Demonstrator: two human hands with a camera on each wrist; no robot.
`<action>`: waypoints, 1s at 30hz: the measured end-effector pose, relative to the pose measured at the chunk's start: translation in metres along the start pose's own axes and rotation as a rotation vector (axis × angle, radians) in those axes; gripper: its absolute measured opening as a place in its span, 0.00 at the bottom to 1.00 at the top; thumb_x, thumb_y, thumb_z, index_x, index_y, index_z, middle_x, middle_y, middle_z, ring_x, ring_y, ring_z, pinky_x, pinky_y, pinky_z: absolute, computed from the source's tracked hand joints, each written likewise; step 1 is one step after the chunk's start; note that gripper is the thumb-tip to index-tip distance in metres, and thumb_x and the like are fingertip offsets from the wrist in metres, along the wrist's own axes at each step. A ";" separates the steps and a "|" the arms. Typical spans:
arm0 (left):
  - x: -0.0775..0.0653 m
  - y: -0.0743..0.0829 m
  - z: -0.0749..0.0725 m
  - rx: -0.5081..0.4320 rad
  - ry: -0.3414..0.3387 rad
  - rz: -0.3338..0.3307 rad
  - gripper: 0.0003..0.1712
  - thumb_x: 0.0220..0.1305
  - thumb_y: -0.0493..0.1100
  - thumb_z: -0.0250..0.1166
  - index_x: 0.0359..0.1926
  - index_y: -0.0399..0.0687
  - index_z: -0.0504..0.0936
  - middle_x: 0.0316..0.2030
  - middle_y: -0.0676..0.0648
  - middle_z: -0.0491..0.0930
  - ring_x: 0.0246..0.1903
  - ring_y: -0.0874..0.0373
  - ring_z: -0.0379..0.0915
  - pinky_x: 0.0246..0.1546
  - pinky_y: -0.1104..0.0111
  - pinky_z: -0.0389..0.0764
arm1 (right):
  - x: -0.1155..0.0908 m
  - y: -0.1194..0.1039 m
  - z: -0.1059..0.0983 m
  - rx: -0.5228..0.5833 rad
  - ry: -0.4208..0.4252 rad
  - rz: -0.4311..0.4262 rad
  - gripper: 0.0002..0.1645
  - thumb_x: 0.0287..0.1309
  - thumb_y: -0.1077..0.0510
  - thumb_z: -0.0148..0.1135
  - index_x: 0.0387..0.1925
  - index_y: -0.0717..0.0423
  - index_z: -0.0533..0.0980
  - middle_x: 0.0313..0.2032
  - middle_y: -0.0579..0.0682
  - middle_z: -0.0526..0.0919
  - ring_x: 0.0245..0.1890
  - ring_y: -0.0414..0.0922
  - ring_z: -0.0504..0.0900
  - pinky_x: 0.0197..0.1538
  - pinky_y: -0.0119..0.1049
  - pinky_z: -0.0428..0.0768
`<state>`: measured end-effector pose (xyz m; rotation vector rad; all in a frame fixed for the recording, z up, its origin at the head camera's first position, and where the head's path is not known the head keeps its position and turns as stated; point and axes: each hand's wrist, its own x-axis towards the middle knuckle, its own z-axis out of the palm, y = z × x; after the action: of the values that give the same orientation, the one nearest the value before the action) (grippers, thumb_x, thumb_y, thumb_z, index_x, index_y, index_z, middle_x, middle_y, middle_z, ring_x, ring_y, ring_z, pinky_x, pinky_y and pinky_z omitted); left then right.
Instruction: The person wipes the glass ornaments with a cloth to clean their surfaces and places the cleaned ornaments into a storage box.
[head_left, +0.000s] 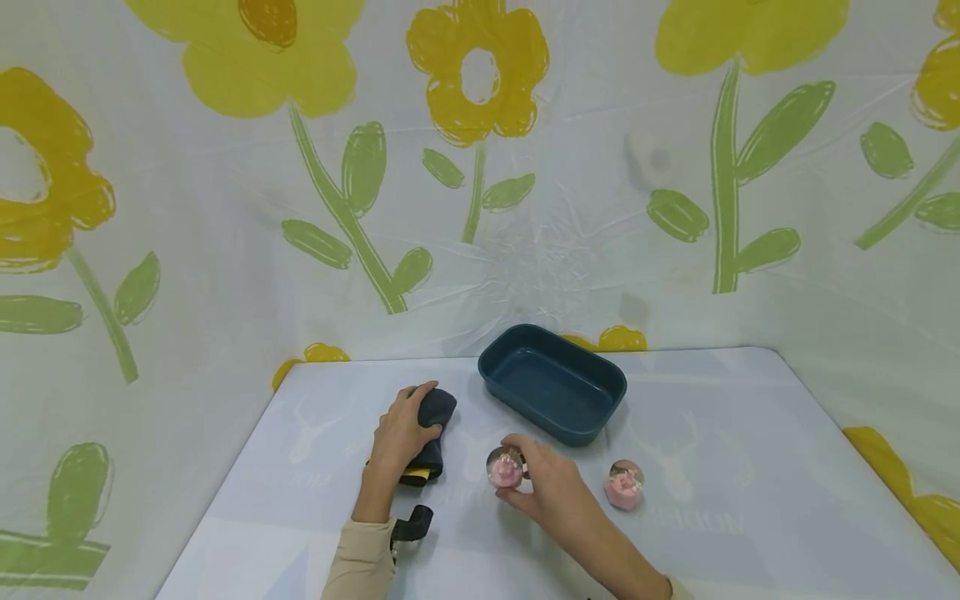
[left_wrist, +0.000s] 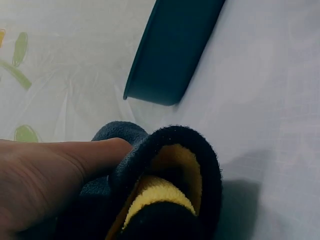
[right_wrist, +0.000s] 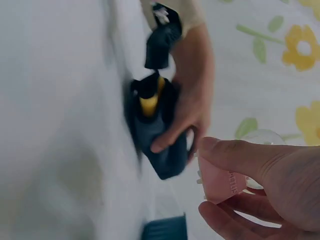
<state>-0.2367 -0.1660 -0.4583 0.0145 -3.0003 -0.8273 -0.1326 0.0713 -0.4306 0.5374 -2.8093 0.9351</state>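
Flower-printed sheeting [head_left: 585, 183] backs the pale table [head_left: 735, 467], where the right grip [head_left: 551, 483] pinches a pink-based clear globe [head_left: 505, 468] in front of the blue dish [head_left: 555, 379], toward its left end. Left of the dish, the left grip [head_left: 400, 429] clasps a folded dark cloth [head_left: 437, 406] lined in yellow; a second pink globe [head_left: 625, 487] stands in front of the dish's right end.

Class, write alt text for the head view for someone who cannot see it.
A right hand holds a pink snow globe while the left hand grips dark cloth on a pale table. A second globe sits to the right; a dark blue dish stands behind.
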 end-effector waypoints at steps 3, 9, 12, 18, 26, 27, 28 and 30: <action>0.001 0.000 0.000 -0.011 -0.004 0.010 0.42 0.56 0.43 0.73 0.70 0.66 0.67 0.70 0.39 0.64 0.60 0.32 0.68 0.48 0.36 0.74 | 0.006 0.003 -0.009 0.011 0.073 0.026 0.35 0.39 0.55 0.82 0.50 0.47 0.72 0.42 0.42 0.82 0.39 0.40 0.80 0.42 0.30 0.83; 0.001 0.001 -0.002 -0.066 -0.006 0.042 0.41 0.55 0.43 0.73 0.69 0.65 0.68 0.68 0.38 0.66 0.63 0.35 0.67 0.56 0.37 0.70 | 0.016 0.015 -0.027 0.000 0.215 0.022 0.35 0.35 0.58 0.83 0.48 0.51 0.75 0.39 0.46 0.83 0.37 0.41 0.80 0.39 0.30 0.83; 0.001 0.002 -0.004 -0.084 -0.006 0.057 0.41 0.54 0.43 0.74 0.69 0.63 0.69 0.68 0.37 0.67 0.63 0.35 0.66 0.58 0.37 0.67 | 0.021 0.024 -0.037 0.014 0.270 -0.016 0.35 0.34 0.60 0.84 0.47 0.55 0.76 0.40 0.49 0.83 0.38 0.42 0.80 0.39 0.33 0.84; 0.002 0.001 -0.005 -0.099 -0.011 0.079 0.42 0.56 0.44 0.73 0.70 0.64 0.67 0.68 0.38 0.68 0.64 0.36 0.65 0.59 0.36 0.67 | 0.025 0.042 -0.053 -0.007 0.332 -0.040 0.34 0.36 0.59 0.83 0.48 0.58 0.78 0.41 0.51 0.83 0.38 0.44 0.81 0.38 0.37 0.83; 0.003 0.000 -0.015 -0.164 -0.020 0.140 0.41 0.57 0.45 0.72 0.71 0.63 0.66 0.69 0.39 0.67 0.66 0.38 0.66 0.60 0.40 0.70 | 0.025 0.056 -0.064 -0.005 0.358 -0.059 0.33 0.38 0.58 0.82 0.48 0.61 0.78 0.42 0.56 0.82 0.34 0.47 0.83 0.36 0.38 0.84; 0.004 0.001 -0.017 -0.177 -0.019 0.147 0.41 0.56 0.46 0.72 0.70 0.63 0.66 0.69 0.39 0.67 0.66 0.38 0.66 0.61 0.41 0.70 | 0.026 0.057 -0.065 -0.004 0.365 -0.064 0.32 0.39 0.58 0.82 0.48 0.62 0.78 0.42 0.56 0.82 0.34 0.47 0.83 0.36 0.39 0.84; 0.005 0.002 -0.019 -0.189 -0.015 0.156 0.41 0.57 0.46 0.72 0.70 0.63 0.66 0.69 0.39 0.68 0.65 0.39 0.66 0.61 0.41 0.70 | 0.027 0.058 -0.067 0.000 0.372 -0.065 0.32 0.39 0.58 0.82 0.49 0.62 0.79 0.42 0.57 0.82 0.34 0.48 0.83 0.36 0.40 0.84; 0.006 0.004 -0.024 -0.222 -0.008 0.171 0.41 0.57 0.47 0.72 0.70 0.64 0.66 0.69 0.40 0.68 0.65 0.40 0.67 0.61 0.42 0.71 | 0.030 0.061 -0.071 0.002 0.394 -0.072 0.32 0.40 0.58 0.81 0.49 0.62 0.79 0.42 0.57 0.82 0.34 0.48 0.83 0.36 0.41 0.85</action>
<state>-0.2420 -0.1746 -0.4353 -0.2462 -2.8469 -1.1341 -0.1821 0.1504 -0.4007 0.3991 -2.4223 0.9143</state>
